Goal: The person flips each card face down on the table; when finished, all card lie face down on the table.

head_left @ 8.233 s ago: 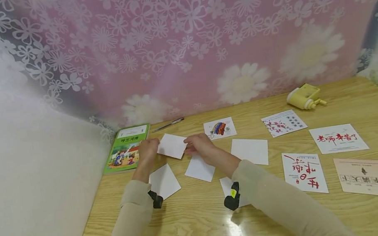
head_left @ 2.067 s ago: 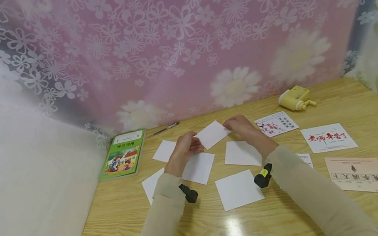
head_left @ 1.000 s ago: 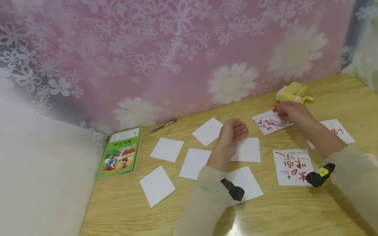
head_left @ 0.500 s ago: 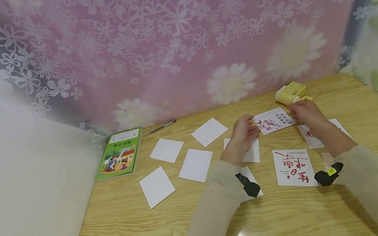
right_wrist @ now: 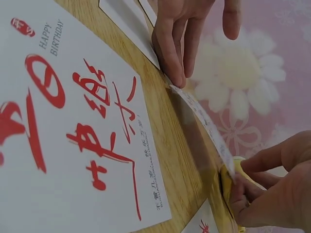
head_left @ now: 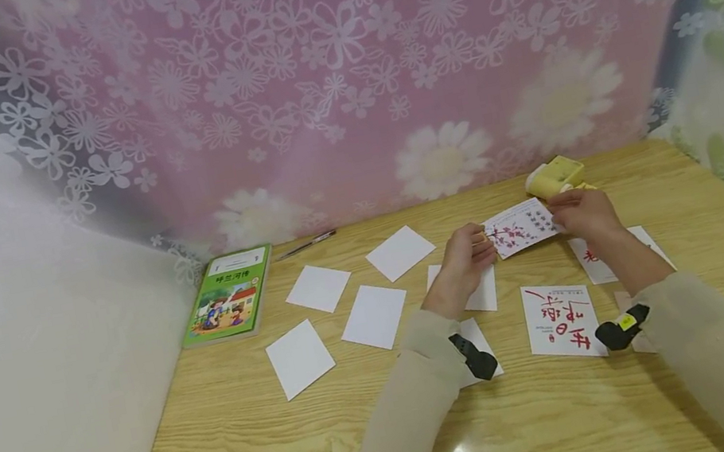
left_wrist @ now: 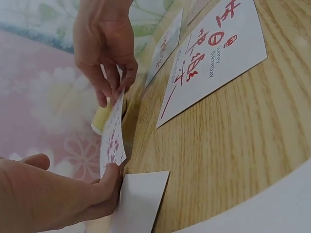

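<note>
Both hands hold one small card with red blossoms [head_left: 521, 227] just above the wooden counter [head_left: 339, 424], at the far side near a yellow gadget [head_left: 553, 178]. The left hand [head_left: 466, 260] pinches the card's left edge, with the fingers [left_wrist: 109, 182] curled under it. The right hand [head_left: 581, 213] pinches the right edge between thumb and fingers [left_wrist: 114, 77]. The card is lifted and bends a little in the middle, so it looks thin and floppy, like stiff paper.

This looks like the step of picking up a picture card to turn it over. On the left, five cards lie plain white [head_left: 318, 288] side up, and part of another white one shows under the left sleeve, while the ones on the right show print. The next move seems to need both hands to tip the card over together and lay it flat with the white side up. They should hold it gently so it does not crease.

Near the hands lies a card with big red writing [head_left: 563, 320]; the wrist views show the words HAPPY BIRTHDAY on it. It is flat, smooth and square-cornered. Another card with red letters [head_left: 653, 247] sits partly under the right arm.

A green book [head_left: 229, 294] with a cartoon cover lies at the left, and a thin pen [head_left: 306, 245] lies beside it. The counter is pale wood with wavy grain and a shiny spot. Behind it hangs a pink cloth with white flowers [head_left: 379, 77].
</note>
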Motion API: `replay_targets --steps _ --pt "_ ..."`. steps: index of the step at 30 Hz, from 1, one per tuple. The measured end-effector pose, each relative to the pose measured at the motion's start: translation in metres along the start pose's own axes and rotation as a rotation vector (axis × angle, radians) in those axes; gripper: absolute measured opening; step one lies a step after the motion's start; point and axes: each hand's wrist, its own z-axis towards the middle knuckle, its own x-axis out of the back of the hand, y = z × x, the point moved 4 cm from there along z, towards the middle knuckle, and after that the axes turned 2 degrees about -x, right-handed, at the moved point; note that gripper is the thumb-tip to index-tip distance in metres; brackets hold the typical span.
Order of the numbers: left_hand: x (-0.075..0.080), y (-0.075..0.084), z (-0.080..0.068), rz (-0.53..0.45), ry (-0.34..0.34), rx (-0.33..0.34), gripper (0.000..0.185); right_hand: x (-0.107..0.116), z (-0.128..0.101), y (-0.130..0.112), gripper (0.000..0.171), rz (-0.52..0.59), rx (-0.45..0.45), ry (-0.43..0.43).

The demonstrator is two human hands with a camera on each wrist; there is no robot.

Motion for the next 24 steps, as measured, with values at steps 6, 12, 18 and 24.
replay_targets --steps 6,12,18,24 --pt "0.001 0.001 -0.003 -0.017 0.023 -0.02 0.038 -0.002 -0.001 -0.005 0.053 0.069 -0.019 0.094" --pt "0.001 0.007 -0.005 0.015 0.052 -0.075 0.028 0.0 -0.004 -0.012 0.048 0.126 -0.012 0.133" --pt "0.004 0.014 -0.007 0.005 0.036 -0.119 0.023 0.002 -0.009 -0.018 0.021 0.226 0.027 0.151" --pt "0.008 0.016 -0.008 -0.079 0.004 -0.137 0.022 -0.001 -0.021 -0.019 0.016 0.23 0.153 0.142"
